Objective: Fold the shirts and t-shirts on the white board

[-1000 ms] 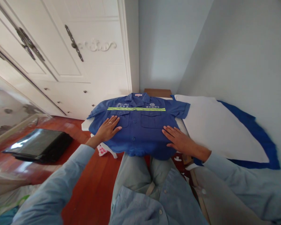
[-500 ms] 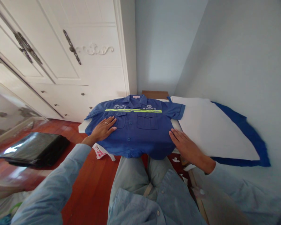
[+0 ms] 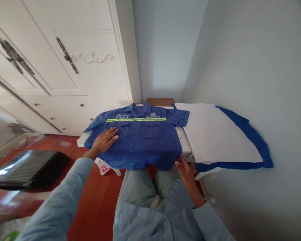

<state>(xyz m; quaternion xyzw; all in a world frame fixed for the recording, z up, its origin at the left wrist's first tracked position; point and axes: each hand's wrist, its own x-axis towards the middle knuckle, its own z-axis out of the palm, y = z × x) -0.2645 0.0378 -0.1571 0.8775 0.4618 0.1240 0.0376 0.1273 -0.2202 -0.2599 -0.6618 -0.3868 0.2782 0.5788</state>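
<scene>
A blue short-sleeved work shirt (image 3: 140,147) lies face up and spread out, with its collar away from me and a yellow-green reflective stripe across the chest. My left hand (image 3: 104,141) rests flat on it, open, over the chest pocket on the left. At the shirt's lower right corner, my right hand (image 3: 187,172) has its fingers closed on the hem, the fingertips partly hidden by the cloth. The white table (image 3: 185,142) under the shirt shows only along its edges.
To the right, a white cloth (image 3: 216,134) lies over a blue one (image 3: 264,157) against the wall. A white wardrobe (image 3: 95,83) stands at the back left. On the wooden floor (image 3: 92,201) sits a black plastic-wrapped item (image 3: 32,169). A brown box (image 3: 160,102) is behind the table.
My right hand has moved down from the shirt's right side to its lower corner and closed on the hem. The left hand stays flat on the shirt. The view has shifted slightly right.
</scene>
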